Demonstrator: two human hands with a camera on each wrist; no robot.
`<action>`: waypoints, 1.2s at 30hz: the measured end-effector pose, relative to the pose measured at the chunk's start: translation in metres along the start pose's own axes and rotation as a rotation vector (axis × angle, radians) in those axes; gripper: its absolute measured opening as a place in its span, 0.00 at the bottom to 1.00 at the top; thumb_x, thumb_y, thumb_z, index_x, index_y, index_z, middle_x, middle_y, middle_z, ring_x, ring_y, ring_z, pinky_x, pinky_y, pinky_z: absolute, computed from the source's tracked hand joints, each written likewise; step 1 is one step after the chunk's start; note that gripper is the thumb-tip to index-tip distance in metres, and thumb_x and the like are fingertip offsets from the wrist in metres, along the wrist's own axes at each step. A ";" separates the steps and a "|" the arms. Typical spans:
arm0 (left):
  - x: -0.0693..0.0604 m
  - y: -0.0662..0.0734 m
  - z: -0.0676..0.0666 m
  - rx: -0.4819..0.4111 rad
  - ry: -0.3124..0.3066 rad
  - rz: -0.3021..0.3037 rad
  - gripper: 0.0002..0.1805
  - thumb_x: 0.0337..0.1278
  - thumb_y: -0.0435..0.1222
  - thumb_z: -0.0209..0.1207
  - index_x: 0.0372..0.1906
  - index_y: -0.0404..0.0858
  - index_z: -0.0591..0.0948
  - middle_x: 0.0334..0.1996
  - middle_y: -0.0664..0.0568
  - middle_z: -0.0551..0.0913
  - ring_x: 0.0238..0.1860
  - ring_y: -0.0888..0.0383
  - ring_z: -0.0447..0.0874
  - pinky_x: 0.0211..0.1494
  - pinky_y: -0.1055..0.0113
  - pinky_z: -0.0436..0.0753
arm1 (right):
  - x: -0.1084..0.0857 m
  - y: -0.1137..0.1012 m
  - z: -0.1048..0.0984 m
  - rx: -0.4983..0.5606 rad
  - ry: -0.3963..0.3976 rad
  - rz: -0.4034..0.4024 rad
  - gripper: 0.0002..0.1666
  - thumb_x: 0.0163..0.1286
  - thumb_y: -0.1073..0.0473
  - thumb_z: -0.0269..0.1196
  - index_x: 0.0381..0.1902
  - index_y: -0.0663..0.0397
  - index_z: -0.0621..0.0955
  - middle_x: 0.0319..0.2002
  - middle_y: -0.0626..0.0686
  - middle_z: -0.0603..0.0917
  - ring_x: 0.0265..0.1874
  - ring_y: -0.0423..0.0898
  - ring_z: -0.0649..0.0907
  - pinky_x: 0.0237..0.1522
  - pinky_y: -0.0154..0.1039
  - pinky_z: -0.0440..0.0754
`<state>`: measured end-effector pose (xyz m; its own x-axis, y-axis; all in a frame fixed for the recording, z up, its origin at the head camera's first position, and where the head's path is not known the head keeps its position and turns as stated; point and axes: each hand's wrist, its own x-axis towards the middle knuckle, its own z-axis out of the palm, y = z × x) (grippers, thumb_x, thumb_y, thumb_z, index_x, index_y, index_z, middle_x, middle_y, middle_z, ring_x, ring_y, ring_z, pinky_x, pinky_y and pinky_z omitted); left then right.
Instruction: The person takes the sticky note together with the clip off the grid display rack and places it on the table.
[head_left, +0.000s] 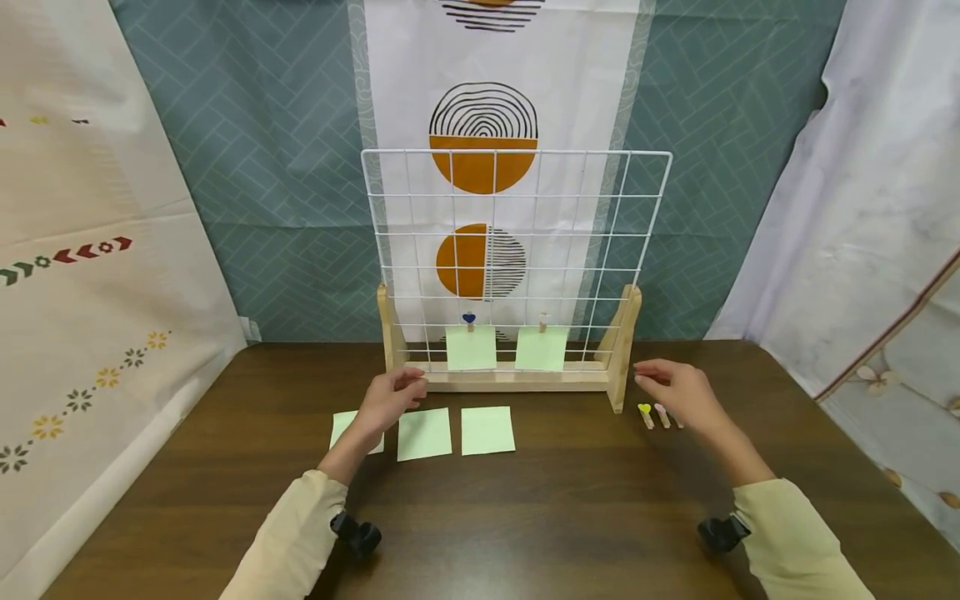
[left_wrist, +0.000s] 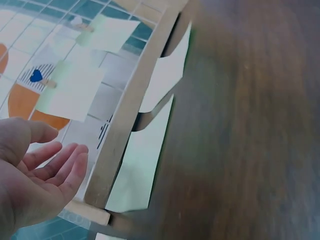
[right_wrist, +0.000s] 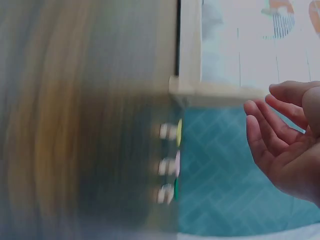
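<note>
My left hand (head_left: 390, 402), fingers loosely bent and holding nothing, hovers over the pale green paper squares. Below it lie a partly covered left square (head_left: 341, 425), a middle square (head_left: 424, 435) and a right square (head_left: 487, 431). On the right, my right hand (head_left: 684, 398) hangs relaxed above small wooden clips, also holding nothing. These are a yellow-topped clip (head_left: 646, 416), a pink-topped clip (head_left: 662, 416) and a green-topped clip (right_wrist: 166, 194). A blue heart clip (head_left: 469, 320) and a white-topped clip (head_left: 543, 322) each fasten a green square to the white wire grid (head_left: 517, 152).
The grid stands upright in a wooden stand (head_left: 517, 383) at the back of the brown table (head_left: 525, 517). Behind hang a patterned teal cloth (head_left: 277, 167) and a white panel. White cloths flank both sides. Dark wrist cameras sit on both wrists.
</note>
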<state>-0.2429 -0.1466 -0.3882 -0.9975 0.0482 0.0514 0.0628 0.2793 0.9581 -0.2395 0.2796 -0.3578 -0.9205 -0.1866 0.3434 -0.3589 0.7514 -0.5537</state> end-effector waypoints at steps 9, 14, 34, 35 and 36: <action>0.012 0.004 0.013 0.045 0.083 0.084 0.19 0.67 0.31 0.55 0.60 0.26 0.74 0.54 0.36 0.78 0.56 0.43 0.75 0.56 0.53 0.76 | 0.017 -0.033 0.029 0.083 0.006 -0.047 0.15 0.68 0.65 0.62 0.49 0.68 0.82 0.44 0.62 0.85 0.43 0.59 0.83 0.44 0.54 0.80; 0.019 0.009 0.020 0.026 0.114 0.108 0.20 0.67 0.30 0.54 0.61 0.26 0.73 0.55 0.36 0.78 0.58 0.43 0.74 0.57 0.52 0.75 | 0.030 -0.052 0.048 0.125 -0.022 -0.048 0.15 0.69 0.63 0.62 0.51 0.66 0.82 0.45 0.61 0.85 0.45 0.59 0.82 0.44 0.53 0.80; 0.048 0.017 0.042 -0.155 0.214 0.149 0.16 0.64 0.27 0.55 0.55 0.24 0.76 0.51 0.34 0.79 0.52 0.44 0.77 0.51 0.63 0.79 | 0.088 -0.125 0.096 0.298 0.001 -0.103 0.16 0.69 0.62 0.60 0.52 0.63 0.82 0.47 0.58 0.85 0.50 0.54 0.82 0.52 0.48 0.77; 0.049 0.017 0.042 -0.156 0.220 0.145 0.16 0.64 0.27 0.55 0.55 0.25 0.76 0.51 0.34 0.79 0.52 0.44 0.77 0.50 0.64 0.79 | 0.090 -0.128 0.097 0.305 0.000 -0.108 0.16 0.69 0.62 0.60 0.52 0.63 0.82 0.47 0.58 0.85 0.50 0.54 0.82 0.52 0.47 0.77; 0.051 0.016 0.043 -0.155 0.224 0.140 0.16 0.64 0.27 0.55 0.54 0.25 0.76 0.51 0.34 0.79 0.52 0.44 0.77 0.49 0.65 0.79 | 0.091 -0.130 0.098 0.314 -0.001 -0.111 0.16 0.70 0.62 0.60 0.52 0.63 0.82 0.47 0.58 0.85 0.50 0.54 0.82 0.52 0.47 0.77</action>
<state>-0.2909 -0.0987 -0.3820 -0.9627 -0.1416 0.2304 0.2119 0.1341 0.9680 -0.2921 0.1030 -0.3285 -0.8731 -0.2568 0.4143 -0.4871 0.4944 -0.7200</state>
